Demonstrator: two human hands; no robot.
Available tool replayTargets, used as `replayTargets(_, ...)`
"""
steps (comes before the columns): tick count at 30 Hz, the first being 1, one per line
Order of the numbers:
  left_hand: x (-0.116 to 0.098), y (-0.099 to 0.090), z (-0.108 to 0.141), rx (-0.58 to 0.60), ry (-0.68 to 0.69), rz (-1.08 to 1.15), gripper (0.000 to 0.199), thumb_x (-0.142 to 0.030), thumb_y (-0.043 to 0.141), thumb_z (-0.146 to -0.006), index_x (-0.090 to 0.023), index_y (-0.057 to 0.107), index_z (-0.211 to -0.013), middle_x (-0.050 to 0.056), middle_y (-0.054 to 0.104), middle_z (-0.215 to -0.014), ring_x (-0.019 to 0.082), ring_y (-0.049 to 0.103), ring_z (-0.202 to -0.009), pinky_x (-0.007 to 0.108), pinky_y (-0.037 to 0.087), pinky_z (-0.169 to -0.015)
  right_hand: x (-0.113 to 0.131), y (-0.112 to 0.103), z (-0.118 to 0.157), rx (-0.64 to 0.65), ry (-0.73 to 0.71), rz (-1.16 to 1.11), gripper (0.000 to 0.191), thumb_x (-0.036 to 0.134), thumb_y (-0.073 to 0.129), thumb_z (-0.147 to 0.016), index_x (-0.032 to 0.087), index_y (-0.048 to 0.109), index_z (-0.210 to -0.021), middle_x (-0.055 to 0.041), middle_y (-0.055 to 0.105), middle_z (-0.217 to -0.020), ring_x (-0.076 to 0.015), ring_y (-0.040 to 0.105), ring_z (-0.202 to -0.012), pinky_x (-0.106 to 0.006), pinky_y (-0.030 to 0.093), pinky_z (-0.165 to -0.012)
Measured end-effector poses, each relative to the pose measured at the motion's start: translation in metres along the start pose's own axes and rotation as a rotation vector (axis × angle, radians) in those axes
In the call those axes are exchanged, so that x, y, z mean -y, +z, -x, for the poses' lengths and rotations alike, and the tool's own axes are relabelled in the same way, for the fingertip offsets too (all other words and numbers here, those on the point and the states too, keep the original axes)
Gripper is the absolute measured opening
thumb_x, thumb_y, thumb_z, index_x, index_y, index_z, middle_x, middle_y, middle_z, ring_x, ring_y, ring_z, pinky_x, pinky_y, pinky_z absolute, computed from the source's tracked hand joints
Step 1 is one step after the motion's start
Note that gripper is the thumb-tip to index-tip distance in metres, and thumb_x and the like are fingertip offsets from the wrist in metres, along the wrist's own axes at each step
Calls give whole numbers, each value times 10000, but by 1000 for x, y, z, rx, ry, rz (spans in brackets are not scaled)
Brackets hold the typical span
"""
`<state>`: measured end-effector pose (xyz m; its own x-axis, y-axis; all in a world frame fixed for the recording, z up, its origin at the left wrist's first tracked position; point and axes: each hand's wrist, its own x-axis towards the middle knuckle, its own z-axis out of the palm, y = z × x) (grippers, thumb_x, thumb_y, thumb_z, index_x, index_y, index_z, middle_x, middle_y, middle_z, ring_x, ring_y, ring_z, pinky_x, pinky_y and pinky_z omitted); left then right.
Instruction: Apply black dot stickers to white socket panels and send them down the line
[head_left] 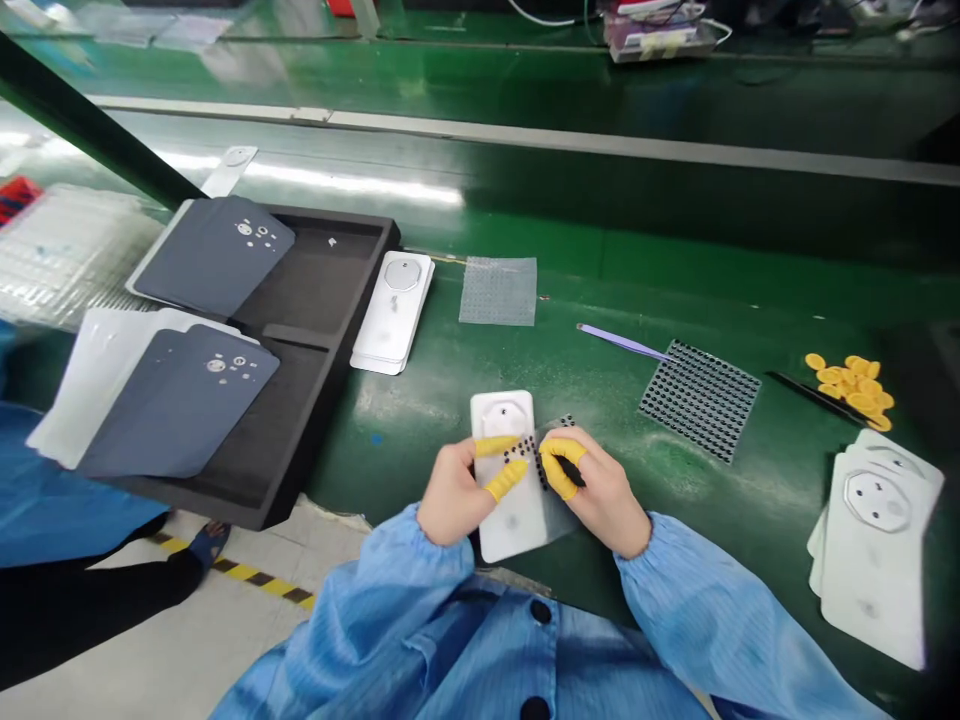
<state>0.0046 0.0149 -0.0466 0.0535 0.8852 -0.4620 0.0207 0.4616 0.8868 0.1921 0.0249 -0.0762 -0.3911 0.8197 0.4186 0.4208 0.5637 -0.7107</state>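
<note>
A white phone back cover [510,530] with an octagonal camera plate lies in front of me on the green bench. Just above it, a clear sheet of black dots [528,448] is stretched between my hands. My left hand [459,490], with yellow finger cots on thumb and forefinger, grips the sheet's left edge. From the right, my right hand [600,492], also in yellow finger cots, pinches the same sheet, its fingers curled in. A dark patch between those right fingers is too unclear to name. The sheet's lower part overlaps the cover's right side.
Left of me stands a black tray [330,400] with dark blue covers [217,255]. White covers [394,310] lie beside it, more white covers [874,560] at right. Also here: a clear dotted sheet [499,292], purple tweezers [622,341], a black-dot sheet [701,400], black tweezers [814,395], yellow finger cots [851,382].
</note>
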Motion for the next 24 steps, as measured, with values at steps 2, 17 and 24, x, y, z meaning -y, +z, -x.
replayTargets(2, -5, -26, -1, -56, -18, -30, 557, -356, 838, -597, -47, 698, -1039, 169, 743, -985, 286, 706, -841, 372, 583, -753, -4, 2, 3, 63, -47, 70, 137, 93, 488, -900, 161, 549, -1003, -101, 608, -943, -178, 591, -896, -339, 556, -783)
replayTargets(17, -25, 9, 47, -8, 168, 139, 592, -139, 758, -714, -244, 551, -1258, 43, 763, -970, 226, 739, -813, 260, 621, -672, 65, -34, -31, -33, -357, 432, 249, 65, 403, -894, 136, 638, -935, -103, 694, -982, -186, 635, -968, -397, 541, -944)
replayTargets(24, -22, 13, 50, -101, 194, 121, 701, -118, 776, -672, -277, 538, -1311, 48, 717, -1142, 270, 709, -960, 284, 615, -719, 65, -38, -12, 98, -297, 455, 296, 183, 539, -870, 40, 598, -1123, -232, 605, -1241, -314, 486, -1285, -483, 517, -986)
